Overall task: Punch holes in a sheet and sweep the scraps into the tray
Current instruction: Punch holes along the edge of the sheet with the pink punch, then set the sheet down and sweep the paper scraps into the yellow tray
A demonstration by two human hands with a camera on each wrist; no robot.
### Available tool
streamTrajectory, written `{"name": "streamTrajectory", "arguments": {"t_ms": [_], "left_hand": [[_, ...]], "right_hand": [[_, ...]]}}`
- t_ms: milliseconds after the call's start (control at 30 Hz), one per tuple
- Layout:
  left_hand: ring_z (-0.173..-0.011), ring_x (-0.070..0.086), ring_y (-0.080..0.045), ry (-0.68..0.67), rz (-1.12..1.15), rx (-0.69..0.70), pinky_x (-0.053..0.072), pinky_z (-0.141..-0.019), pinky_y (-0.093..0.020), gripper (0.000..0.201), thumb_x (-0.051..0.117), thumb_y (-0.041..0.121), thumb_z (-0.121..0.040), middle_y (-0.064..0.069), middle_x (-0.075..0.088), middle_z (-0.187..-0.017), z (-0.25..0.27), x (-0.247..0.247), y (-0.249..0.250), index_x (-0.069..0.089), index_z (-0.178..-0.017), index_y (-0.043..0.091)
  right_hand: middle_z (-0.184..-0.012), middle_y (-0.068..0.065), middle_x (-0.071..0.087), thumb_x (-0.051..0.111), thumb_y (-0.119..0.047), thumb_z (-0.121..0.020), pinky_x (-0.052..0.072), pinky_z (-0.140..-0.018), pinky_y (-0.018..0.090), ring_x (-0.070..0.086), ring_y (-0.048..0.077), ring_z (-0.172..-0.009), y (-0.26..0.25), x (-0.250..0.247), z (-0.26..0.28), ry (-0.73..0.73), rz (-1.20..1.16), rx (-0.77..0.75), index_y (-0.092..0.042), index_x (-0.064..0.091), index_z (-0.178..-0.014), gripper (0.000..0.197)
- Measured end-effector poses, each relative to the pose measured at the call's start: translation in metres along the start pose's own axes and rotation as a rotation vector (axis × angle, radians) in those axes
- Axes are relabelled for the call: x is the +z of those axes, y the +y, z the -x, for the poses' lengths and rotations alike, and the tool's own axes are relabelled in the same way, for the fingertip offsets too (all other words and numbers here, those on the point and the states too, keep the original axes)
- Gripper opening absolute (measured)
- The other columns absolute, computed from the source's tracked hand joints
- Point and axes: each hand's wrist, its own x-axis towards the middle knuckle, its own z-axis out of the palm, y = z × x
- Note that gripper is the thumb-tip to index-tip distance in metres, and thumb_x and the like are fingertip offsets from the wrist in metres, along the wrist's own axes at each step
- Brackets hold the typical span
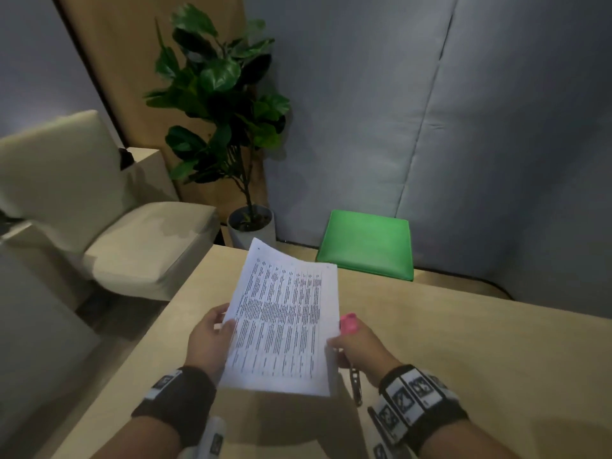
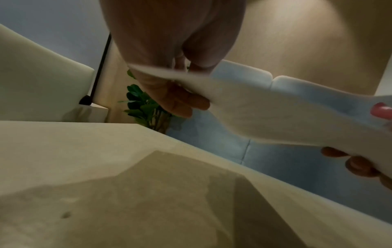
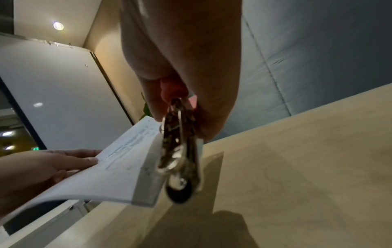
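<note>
We hold the white printed sheet of paper point(image 1: 284, 319) above the pale wooden bench point(image 1: 463, 352) with both hands. It does not touch the bench, and its shadow lies on the wood under it. Our left hand point(image 1: 208, 339) pinches the left edge of the sheet: the thumb is on the printed side and the fingers point(image 2: 180, 100) are curled below it. Our right hand point(image 1: 357, 342) is closed around the metal hole punch with pink handles point(image 1: 348, 323) and its thumb also presses the right edge of the sheet. The metal end of the punch point(image 3: 180, 151) hangs down just beside this edge; we cannot tell if the paper is between its jaws. The far end of the sheet bends a little upward. Behind the bench there are a green square cushion point(image 1: 366, 243), a potted plant with big dark leaves point(image 1: 222, 94) and a cream armchair point(image 1: 99, 207).
</note>
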Motion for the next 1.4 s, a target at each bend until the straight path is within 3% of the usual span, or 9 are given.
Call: {"name": "streamTrajectory", "arguments": {"t_ms": [400, 467, 567, 800, 933, 1000, 1133, 1300, 1400], "left_hand": [[-0.073, 0.065, -0.015, -0.156, -0.261, -0.119, 0.049, -0.056, -0.022, 0.032, 0.054, 0.016, -0.091, -0.001, 0.063, -0.092, -0.058, -0.025, -0.050, 0.060, -0.122, 0.020], [-0.068, 0.059, -0.006, -0.182, -0.316, -0.106, 0.040, -0.051, -0.011, 0.032, 0.057, 0.015, -0.090, 0.004, 0.058, -0.086, -0.065, -0.027, -0.053, 0.060, -0.122, 0.016], [-0.064, 0.056, -0.001, -0.247, -0.380, -0.099, 0.035, -0.043, -0.006, 0.032, 0.057, 0.015, -0.090, 0.004, 0.058, -0.085, -0.074, -0.030, -0.057, 0.060, -0.122, 0.016], [-0.069, 0.052, -0.002, -0.348, -0.495, -0.031, 0.037, -0.058, -0.013, 0.030, 0.049, 0.007, -0.093, 0.012, 0.052, -0.082, -0.078, -0.032, -0.056, 0.058, -0.120, 0.016], [-0.095, 0.059, -0.022, -0.395, -0.609, -0.016, 0.050, -0.089, -0.033, 0.037, 0.055, 0.013, -0.090, -0.008, 0.053, -0.118, -0.081, -0.036, -0.055, 0.054, -0.126, 0.016], [-0.112, 0.055, -0.029, -0.367, -0.644, -0.010, 0.043, -0.103, -0.040, 0.046, 0.058, 0.014, -0.089, -0.012, 0.046, -0.131, -0.081, -0.039, -0.057, 0.048, -0.134, 0.013], [-0.111, 0.054, -0.027, -0.324, -0.599, 0.028, 0.046, -0.100, -0.044, 0.035, 0.053, 0.014, -0.092, -0.009, 0.048, -0.133, -0.078, -0.044, -0.061, 0.055, -0.126, 0.017], [-0.101, 0.056, -0.020, -0.369, -0.606, 0.154, 0.048, -0.092, -0.036, 0.024, 0.049, 0.012, -0.092, 0.000, 0.054, -0.119, -0.062, -0.042, -0.063, 0.063, -0.110, 0.021], [-0.102, 0.055, -0.020, -0.405, -0.624, 0.224, 0.046, -0.089, -0.033, 0.022, 0.051, 0.013, -0.091, 0.001, 0.056, -0.114, -0.050, -0.038, -0.064, 0.064, -0.105, 0.024]], "right_hand": [[-0.110, 0.003, 0.049, 0.064, -0.019, -0.084, 0.052, -0.072, 0.030, 0.060, 0.020, -0.092, 0.014, 0.069, -0.047, -0.002, 0.172, 0.209, -0.014, 0.036, -0.140, 0.063], [-0.107, 0.003, 0.053, 0.064, -0.019, -0.084, 0.054, -0.073, 0.032, 0.063, 0.021, -0.086, 0.016, 0.073, -0.050, 0.002, 0.185, 0.234, -0.013, 0.034, -0.141, 0.065], [-0.094, 0.004, 0.055, 0.062, -0.016, -0.086, 0.050, -0.055, 0.027, 0.060, 0.016, -0.063, 0.017, 0.077, -0.051, 0.010, 0.202, 0.255, -0.010, 0.035, -0.138, 0.060], [-0.094, 0.005, 0.057, 0.063, -0.023, -0.087, 0.047, -0.053, 0.026, 0.058, 0.015, -0.064, 0.019, 0.082, -0.052, 0.045, 0.224, 0.271, -0.010, 0.037, -0.134, 0.056], [-0.133, 0.007, 0.044, 0.067, -0.034, -0.084, 0.045, -0.093, 0.034, 0.050, 0.025, -0.117, 0.015, 0.083, -0.047, 0.057, 0.324, 0.197, -0.014, 0.035, -0.141, 0.068], [-0.138, 0.008, 0.034, 0.068, -0.028, -0.083, 0.037, -0.098, 0.031, 0.037, 0.023, -0.127, 0.010, 0.082, -0.039, 0.073, 0.319, 0.172, -0.015, 0.032, -0.141, 0.070], [-0.140, 0.007, 0.025, 0.063, -0.013, -0.081, 0.036, -0.091, 0.025, 0.040, 0.020, -0.124, 0.006, 0.077, -0.020, -0.043, 0.327, 0.093, -0.018, 0.024, -0.145, 0.075], [-0.148, 0.001, 0.031, 0.072, -0.039, -0.080, 0.037, -0.107, 0.027, 0.040, 0.018, -0.135, 0.025, 0.096, 0.007, -0.318, 0.587, -0.141, -0.031, 0.012, -0.151, 0.093], [-0.143, -0.002, 0.043, 0.081, -0.043, -0.069, 0.049, -0.099, 0.034, 0.051, 0.013, -0.125, 0.041, 0.115, 0.018, -0.398, 0.697, -0.217, -0.032, 0.028, -0.140, 0.090]]}}
